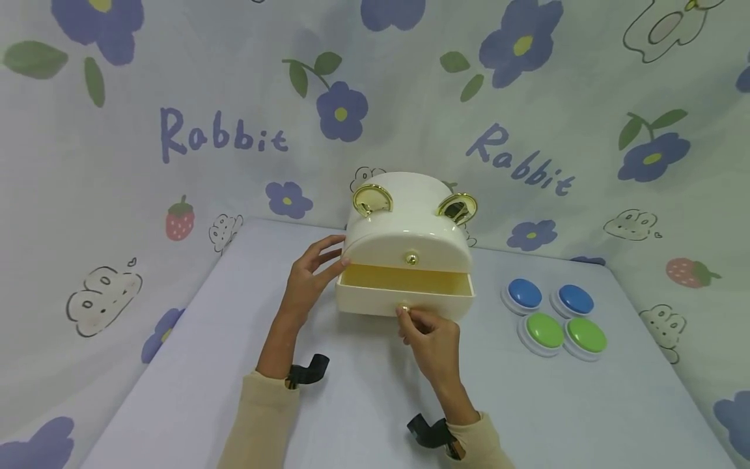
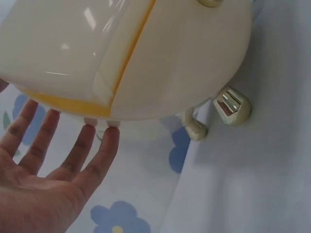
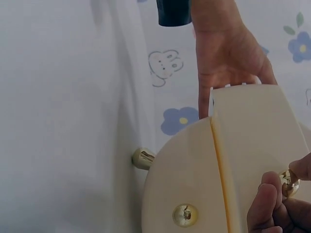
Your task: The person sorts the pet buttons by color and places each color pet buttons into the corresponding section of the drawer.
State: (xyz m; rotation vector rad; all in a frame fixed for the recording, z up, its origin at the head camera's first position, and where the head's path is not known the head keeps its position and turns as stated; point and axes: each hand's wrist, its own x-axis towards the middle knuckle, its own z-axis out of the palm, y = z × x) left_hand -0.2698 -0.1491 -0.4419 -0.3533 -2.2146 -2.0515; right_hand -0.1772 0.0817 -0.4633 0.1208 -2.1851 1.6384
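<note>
A cream storage box with a rounded top and two gold-rimmed ears stands on the table. Its lower drawer is pulled out, and the yellowish inside shows. At the front of that drawer, my right hand pinches the small gold knob between thumb and fingers. My left hand rests against the box's left side, fingertips touching it with the fingers fairly straight. A second gold knob sits on the upper front panel, untouched.
On the right side of the table lie two blue push buttons and two green push buttons, all on white bases. Behind the table hangs a cloth backdrop printed with flowers and rabbits. Short gold feet stick out under the box.
</note>
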